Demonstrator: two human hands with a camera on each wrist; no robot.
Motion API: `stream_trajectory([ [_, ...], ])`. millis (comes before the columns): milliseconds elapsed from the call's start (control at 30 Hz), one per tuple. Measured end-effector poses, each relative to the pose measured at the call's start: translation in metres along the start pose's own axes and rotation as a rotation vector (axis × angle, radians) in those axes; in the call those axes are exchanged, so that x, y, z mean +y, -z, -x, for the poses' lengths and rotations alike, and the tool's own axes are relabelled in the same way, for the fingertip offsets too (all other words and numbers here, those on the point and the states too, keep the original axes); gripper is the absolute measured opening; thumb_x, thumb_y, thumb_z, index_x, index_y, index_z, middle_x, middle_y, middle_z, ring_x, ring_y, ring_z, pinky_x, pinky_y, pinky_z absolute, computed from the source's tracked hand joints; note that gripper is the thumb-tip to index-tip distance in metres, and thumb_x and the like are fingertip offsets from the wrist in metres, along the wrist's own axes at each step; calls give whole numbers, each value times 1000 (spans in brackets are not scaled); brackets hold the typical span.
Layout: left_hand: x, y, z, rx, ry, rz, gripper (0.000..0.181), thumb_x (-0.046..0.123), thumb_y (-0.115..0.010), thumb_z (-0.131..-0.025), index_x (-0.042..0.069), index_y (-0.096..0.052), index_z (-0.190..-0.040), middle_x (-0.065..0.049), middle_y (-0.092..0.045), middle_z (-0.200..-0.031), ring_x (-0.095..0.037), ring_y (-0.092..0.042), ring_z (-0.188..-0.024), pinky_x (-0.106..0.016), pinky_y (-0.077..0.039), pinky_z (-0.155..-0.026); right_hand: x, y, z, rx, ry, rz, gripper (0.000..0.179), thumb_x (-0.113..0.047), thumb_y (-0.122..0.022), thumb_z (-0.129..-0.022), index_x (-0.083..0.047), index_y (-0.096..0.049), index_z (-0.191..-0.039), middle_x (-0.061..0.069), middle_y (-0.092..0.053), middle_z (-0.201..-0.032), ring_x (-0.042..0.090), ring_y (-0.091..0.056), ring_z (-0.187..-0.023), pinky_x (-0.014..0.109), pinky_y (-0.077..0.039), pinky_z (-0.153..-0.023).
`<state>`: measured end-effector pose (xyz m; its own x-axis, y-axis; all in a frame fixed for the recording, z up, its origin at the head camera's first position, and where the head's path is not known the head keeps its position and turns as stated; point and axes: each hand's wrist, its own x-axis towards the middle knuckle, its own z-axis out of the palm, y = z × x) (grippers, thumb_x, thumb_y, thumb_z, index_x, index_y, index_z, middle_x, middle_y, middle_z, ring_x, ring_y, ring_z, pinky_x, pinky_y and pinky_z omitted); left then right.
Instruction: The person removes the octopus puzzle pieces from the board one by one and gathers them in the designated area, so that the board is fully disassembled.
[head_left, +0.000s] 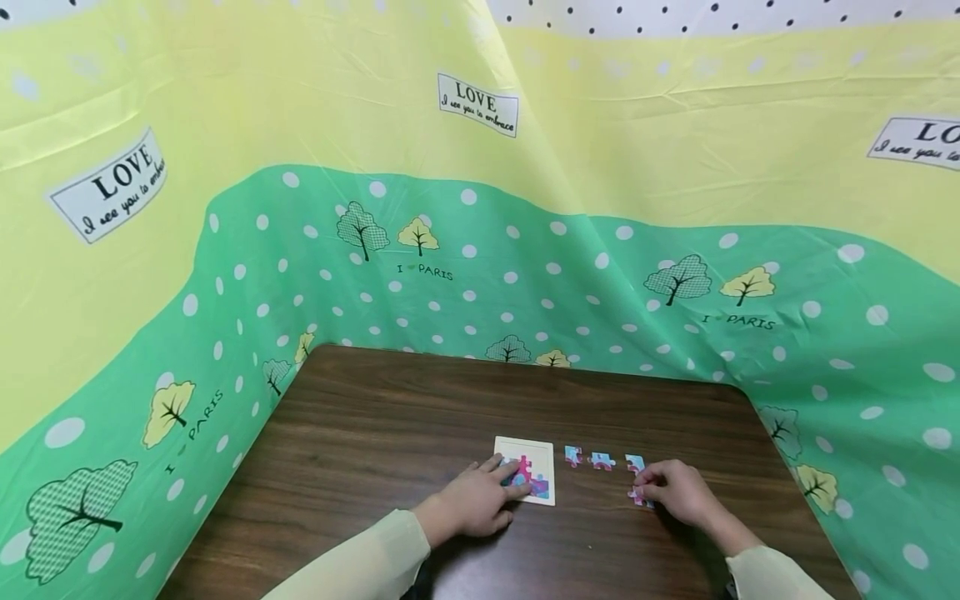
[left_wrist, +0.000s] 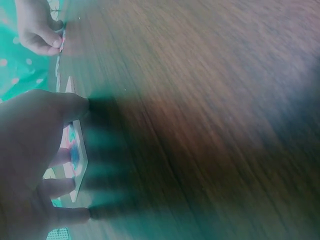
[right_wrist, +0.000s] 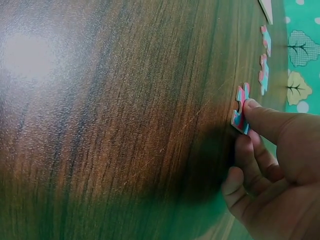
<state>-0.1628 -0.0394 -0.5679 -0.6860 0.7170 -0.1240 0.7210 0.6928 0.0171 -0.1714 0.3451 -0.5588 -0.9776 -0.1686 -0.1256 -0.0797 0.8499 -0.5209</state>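
A white-framed jigsaw board (head_left: 545, 450) lies on the table, with pink, blue and purple pieces fitted in part of it. My left hand (head_left: 474, 498) rests over its left side, fingers spread across the frame and the pieces; in the left wrist view the thumb (left_wrist: 77, 106) is by the board's near edge. Farther right, my right hand (head_left: 678, 492) pinches a pink and blue jigsaw piece (right_wrist: 240, 112) between thumb and fingers, close over the table. Just behind that hand lies another loose piece (head_left: 634, 462), partly covered by the fingers in the head view.
Between the board and my right hand, a small blue and pink piece (head_left: 573, 455) and a wider one (head_left: 602, 461) lie in a row. The dark wooden table (head_left: 390, 408) ends at a green and yellow printed curtain (head_left: 480, 250) behind and along the sides.
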Motion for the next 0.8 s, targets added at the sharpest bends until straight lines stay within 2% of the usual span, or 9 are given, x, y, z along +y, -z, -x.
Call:
stream_trajectory([
  [367,-7,-5,7,24,-25,38,59,52,-53,-103,43,-36,-159,-1,-30,-169,-32,-33,-153,-61,-34,-118,1,-2,0,-1,-9,3,9,-12,-80,-88,-19,-76,-84,-8,-67,-80,10,-56,-76,28,-46,-66],
  [600,-14,-10,10,55,-37,17,56,54,-51,-103,42,-39,-157,-1,-32,-168,-32,-34,-153,-60,-34,-118,-4,1,0,1,-10,12,6,-13,-81,-87,-18,-77,-86,-6,-68,-82,13,-57,-78,31,-47,-68],
  [800,-16,-9,15,61,-36,15,56,53,-52,-104,40,-40,-157,-3,-35,-166,-32,-35,-152,-58,-34,-119,-18,3,-4,5,14,20,8,-16,-81,-88,-18,-74,-84,-6,-69,-83,13,-59,-79,35,-49,-71],
])
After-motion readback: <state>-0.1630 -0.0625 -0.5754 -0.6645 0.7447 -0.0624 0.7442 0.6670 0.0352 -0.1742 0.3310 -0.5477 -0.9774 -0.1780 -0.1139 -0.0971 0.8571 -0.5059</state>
